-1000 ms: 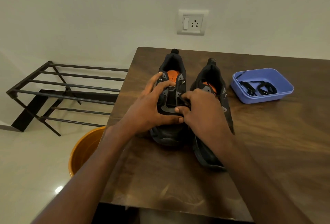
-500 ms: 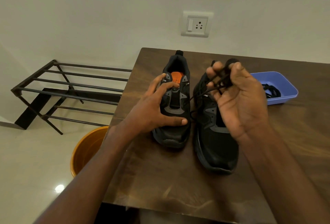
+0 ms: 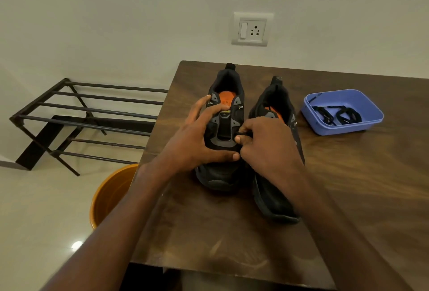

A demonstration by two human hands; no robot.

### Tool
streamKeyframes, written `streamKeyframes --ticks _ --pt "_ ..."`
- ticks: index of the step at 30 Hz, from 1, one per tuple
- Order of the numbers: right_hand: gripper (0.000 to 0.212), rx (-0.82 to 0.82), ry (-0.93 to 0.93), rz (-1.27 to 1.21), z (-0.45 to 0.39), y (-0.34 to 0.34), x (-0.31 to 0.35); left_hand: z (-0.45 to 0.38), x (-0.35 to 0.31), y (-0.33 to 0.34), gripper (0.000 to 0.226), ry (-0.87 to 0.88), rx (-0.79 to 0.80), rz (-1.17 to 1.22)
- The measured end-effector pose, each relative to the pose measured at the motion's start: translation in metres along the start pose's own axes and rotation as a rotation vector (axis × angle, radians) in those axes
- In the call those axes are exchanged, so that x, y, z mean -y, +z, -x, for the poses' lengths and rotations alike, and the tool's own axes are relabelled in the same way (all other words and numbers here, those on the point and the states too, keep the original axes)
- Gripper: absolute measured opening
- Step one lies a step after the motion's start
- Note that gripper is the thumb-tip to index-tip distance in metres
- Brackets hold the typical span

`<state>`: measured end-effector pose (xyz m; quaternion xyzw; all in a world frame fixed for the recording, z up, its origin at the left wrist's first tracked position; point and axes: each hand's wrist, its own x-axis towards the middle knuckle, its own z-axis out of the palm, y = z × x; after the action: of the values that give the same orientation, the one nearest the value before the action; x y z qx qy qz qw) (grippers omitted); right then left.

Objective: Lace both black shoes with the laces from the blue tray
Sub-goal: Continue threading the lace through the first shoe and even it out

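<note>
Two bare forearms were seen reaching forward over the near edge of a dark wooden tabletop (image 3: 232,239). The left hand (image 3: 197,142) was laid over the left shoe (image 3: 226,128), its fingers spread along the shoe's left side and eyelet row and its thumb pressed across the toe end of the tongue opening; the shoe was steadied rather than gripped by curled fingers. The right hand (image 3: 267,149) was held just beside it, its fingers curled, and a black lace (image 3: 241,133) was pinched between thumb and fingertip at the lowest eyelet on the left shoe's right side. How far the lace had been threaded could not be told, since most of it was hidden by the hand.

The right shoe (image 3: 276,174) was stood close beside the left one, partly covered by the right hand and wrist, its toe pointed toward the near edge. Orange insoles were visible inside both shoes.

Further back and to the right, a blue tray (image 3: 376,117) was set on the tabletop, well apart from the shoes, with coiled black laces (image 3: 336,115) lying in it.

Off the tabletop's left edge, an orange bucket (image 3: 109,197) was seen on the floor, a black metal rack (image 3: 92,116) beyond it, and a wall socket (image 3: 251,29) behind the tabletop.
</note>
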<state>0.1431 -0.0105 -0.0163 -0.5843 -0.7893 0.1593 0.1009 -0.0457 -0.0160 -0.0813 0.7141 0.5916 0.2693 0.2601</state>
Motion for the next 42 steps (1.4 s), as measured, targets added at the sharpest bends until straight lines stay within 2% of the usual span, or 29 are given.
streamKeyframes --ticks 2,3,6,8,9,10,13,15,18,20,23,27,32,36,42 --pt "0.011 -0.106 0.009 -0.262 0.001 -0.003 -0.01 0.0 0.0 -0.001 0.107 -0.009 0.003 0.015" --pt "0.012 -0.162 0.027 -0.481 0.001 -0.007 -0.015 0.0 0.0 -0.002 0.107 -0.019 0.005 0.023" --pt "0.02 -0.238 0.003 -1.35 0.006 -0.025 -0.018 -0.002 -0.001 -0.003 0.107 -0.049 0.02 0.025" --pt "0.019 -0.211 -0.02 -1.702 0.006 -0.029 -0.018 -0.002 -0.001 -0.002 0.107 -0.043 0.023 0.018" --pt "0.018 -0.19 -0.019 -1.714 0.005 -0.025 -0.018 -0.002 -0.001 -0.002 0.108 -0.037 0.021 0.017" --pt "0.017 -0.183 -0.008 -1.592 0.004 -0.019 -0.017 -0.002 -0.001 -0.002 0.108 -0.032 0.021 0.017" --pt "0.013 -0.258 -0.007 -0.695 0.001 -0.001 -0.014 -0.001 -0.001 -0.001 0.108 -0.016 0.015 0.014" --pt "0.028 -0.177 -0.037 -0.265 0.001 0.005 -0.009 -0.001 0.0 0.0 0.108 -0.007 0.006 0.008" --pt "0.043 0.04 -0.01 0.01 0.001 0.004 0.003 -0.002 0.002 0.0 0.107 0.011 -0.005 -0.012" --pt "0.047 0.097 0.038 0.075 -0.001 -0.001 0.008 -0.002 0.002 0.0 0.107 0.015 -0.01 -0.014" --pt "0.042 0.085 0.038 0.049 0.001 -0.003 0.009 -0.001 0.002 -0.001 0.106 0.014 -0.015 -0.027" --pt "0.02 -0.049 0.063 -0.15 0.002 0.007 -0.002 -0.001 0.0 -0.005 0.091 0.019 -0.057 -0.066" --pt "0.015 -0.176 0.114 -0.247 -0.002 0.018 -0.006 0.001 -0.002 -0.008 0.084 0.035 -0.113 -0.069" --pt "0.012 -0.346 0.21 -0.539 -0.008 0.006 -0.02 0.0 -0.004 -0.009 0.084 0.016 -0.097 -0.067" --pt "0.008 -0.519 0.089 -0.888 0.0 -0.016 -0.027 0.002 -0.011 -0.003 0.08 0.011 -0.071 -0.061"
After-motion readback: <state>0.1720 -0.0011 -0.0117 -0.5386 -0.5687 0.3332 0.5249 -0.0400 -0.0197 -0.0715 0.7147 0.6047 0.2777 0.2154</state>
